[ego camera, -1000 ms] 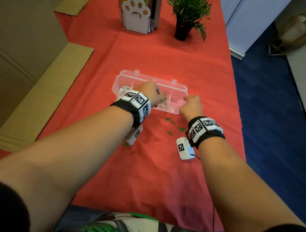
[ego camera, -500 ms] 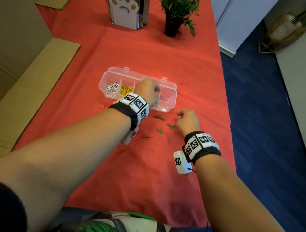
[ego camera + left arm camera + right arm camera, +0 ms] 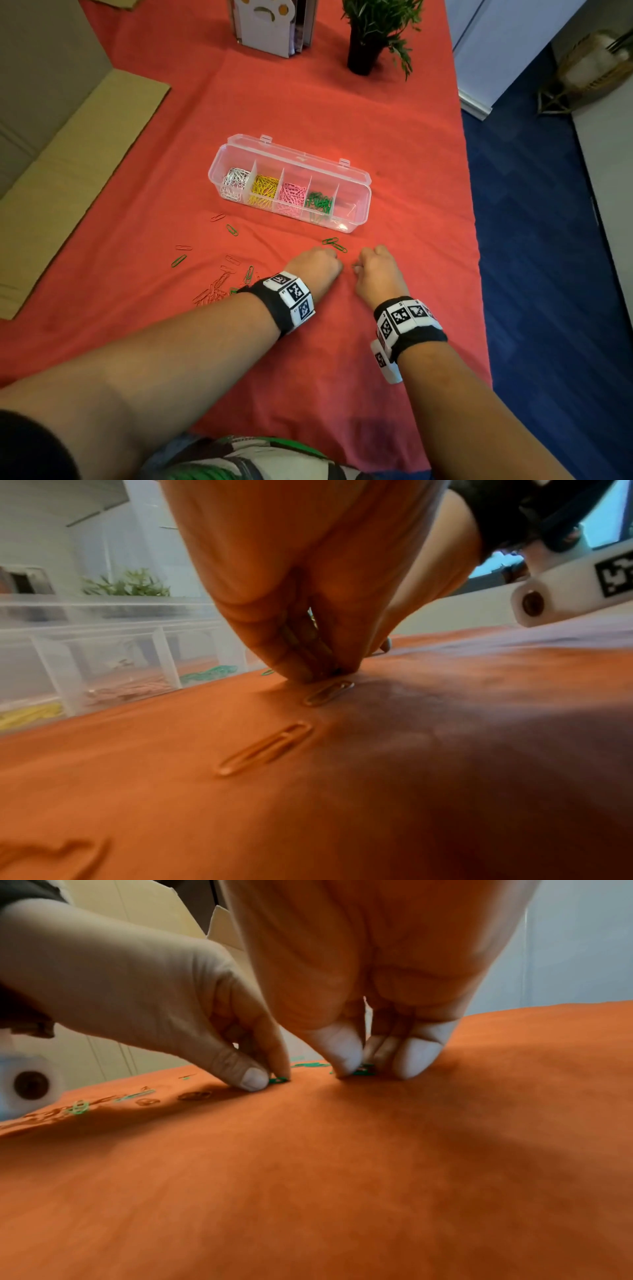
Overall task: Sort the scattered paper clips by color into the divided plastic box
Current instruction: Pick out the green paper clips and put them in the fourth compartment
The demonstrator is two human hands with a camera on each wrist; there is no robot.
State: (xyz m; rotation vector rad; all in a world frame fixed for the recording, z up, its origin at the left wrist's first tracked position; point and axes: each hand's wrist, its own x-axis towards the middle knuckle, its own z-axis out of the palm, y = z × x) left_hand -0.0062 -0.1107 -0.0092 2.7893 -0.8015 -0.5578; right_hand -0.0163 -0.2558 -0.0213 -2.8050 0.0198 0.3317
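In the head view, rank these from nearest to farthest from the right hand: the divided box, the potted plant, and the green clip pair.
From the right hand:
1. Green clip pair, just ahead-left of it.
2. Divided box, farther ahead.
3. Potted plant, at the far end of the table.

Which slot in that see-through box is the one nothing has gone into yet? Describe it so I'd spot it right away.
Start at the clear plastic box lying open in the middle of the red tablecloth, beyond both hands. Its five slots run left to right: white, yellow, pink, then green paper clips. The end slot, farthest right beside the green one, is the only one showing no heap of coloured clips.
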